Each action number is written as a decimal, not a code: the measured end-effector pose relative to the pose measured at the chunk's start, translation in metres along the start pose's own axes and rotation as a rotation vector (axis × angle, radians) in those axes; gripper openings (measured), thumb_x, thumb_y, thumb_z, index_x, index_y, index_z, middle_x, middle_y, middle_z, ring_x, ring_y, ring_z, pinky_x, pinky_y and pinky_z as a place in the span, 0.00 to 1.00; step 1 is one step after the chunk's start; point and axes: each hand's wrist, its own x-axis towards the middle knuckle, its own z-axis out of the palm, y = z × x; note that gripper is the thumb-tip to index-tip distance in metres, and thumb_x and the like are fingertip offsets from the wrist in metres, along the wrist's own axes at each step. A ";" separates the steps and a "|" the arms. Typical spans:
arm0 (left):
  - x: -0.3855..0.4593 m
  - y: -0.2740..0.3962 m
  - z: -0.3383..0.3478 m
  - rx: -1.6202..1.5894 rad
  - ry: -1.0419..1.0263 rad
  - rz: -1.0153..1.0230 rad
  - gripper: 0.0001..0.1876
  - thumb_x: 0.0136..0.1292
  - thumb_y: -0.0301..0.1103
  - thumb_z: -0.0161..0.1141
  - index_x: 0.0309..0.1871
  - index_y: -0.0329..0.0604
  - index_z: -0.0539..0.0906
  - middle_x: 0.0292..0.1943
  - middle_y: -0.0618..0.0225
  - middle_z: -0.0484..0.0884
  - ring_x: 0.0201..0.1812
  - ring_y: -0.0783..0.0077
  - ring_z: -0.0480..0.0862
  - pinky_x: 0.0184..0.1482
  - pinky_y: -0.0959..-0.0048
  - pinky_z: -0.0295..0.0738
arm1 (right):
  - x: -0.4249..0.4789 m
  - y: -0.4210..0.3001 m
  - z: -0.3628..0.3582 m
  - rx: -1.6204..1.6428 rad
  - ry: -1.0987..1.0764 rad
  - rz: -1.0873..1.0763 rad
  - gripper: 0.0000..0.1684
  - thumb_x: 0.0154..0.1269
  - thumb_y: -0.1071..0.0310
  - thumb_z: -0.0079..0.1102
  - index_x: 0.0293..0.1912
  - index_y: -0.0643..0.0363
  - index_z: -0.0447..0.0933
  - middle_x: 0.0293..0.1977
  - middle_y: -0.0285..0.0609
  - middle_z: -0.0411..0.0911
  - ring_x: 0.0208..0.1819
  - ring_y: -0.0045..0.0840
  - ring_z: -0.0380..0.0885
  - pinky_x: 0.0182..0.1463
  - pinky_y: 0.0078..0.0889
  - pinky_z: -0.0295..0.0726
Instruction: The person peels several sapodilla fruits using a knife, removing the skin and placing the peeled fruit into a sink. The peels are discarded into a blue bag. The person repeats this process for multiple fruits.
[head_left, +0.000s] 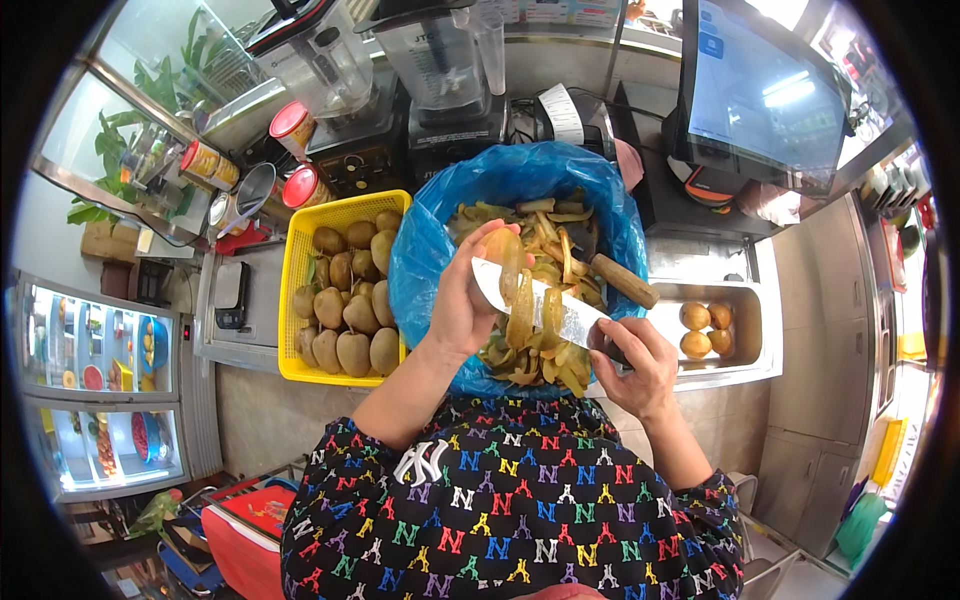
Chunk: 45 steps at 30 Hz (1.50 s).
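My left hand (463, 300) holds a partly peeled round brown fruit (504, 247), with strips of peel hanging from it. Against the fruit lies the broad metal blade of a knife (574, 319); my right hand (639, 364) grips its dark handle. Both hands are over a container lined with a blue plastic bag (427, 247), which holds a heap of peelings (574, 367). A wooden handle (624, 281) sticks out at the bag's right side. Unpeeled brown fruits (360, 313) fill a yellow plastic basket (289, 330) on the left. Several peeled fruits (695, 345) sit in a metal basin (742, 352) on the right.
Two blenders (439, 82) stand behind the bag. At the back right are a touchscreen monitor (765, 97) and a printer with a paper strip (561, 112). Cans with red lids (304, 187) and a small scale (231, 295) are on the left. A lit display fridge (101, 394) stands farther left.
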 end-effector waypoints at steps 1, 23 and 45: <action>-0.001 0.000 -0.001 -0.002 -0.041 0.022 0.22 0.67 0.36 0.44 0.62 0.38 0.66 0.57 0.61 0.72 0.50 0.61 0.79 0.51 0.65 0.77 | 0.001 -0.001 -0.001 0.017 -0.003 0.008 0.24 0.43 0.76 0.67 0.45 0.59 0.77 0.31 0.43 0.77 0.27 0.30 0.78 0.29 0.27 0.77; -0.007 0.002 -0.014 -0.138 -0.160 -0.101 0.31 0.60 0.50 0.53 0.62 0.40 0.67 0.54 0.57 0.74 0.52 0.63 0.77 0.51 0.64 0.77 | 0.006 0.007 -0.007 0.390 -0.081 0.321 0.15 0.54 0.72 0.64 0.43 0.63 0.78 0.31 0.44 0.78 0.29 0.30 0.78 0.33 0.25 0.76; 0.008 0.004 -0.002 -0.116 0.220 -0.234 0.20 0.66 0.49 0.50 0.51 0.44 0.76 0.40 0.64 0.80 0.44 0.64 0.81 0.44 0.66 0.79 | -0.012 0.004 0.008 -0.067 0.031 -0.021 0.24 0.42 0.70 0.70 0.44 0.57 0.77 0.31 0.39 0.75 0.27 0.29 0.76 0.29 0.28 0.76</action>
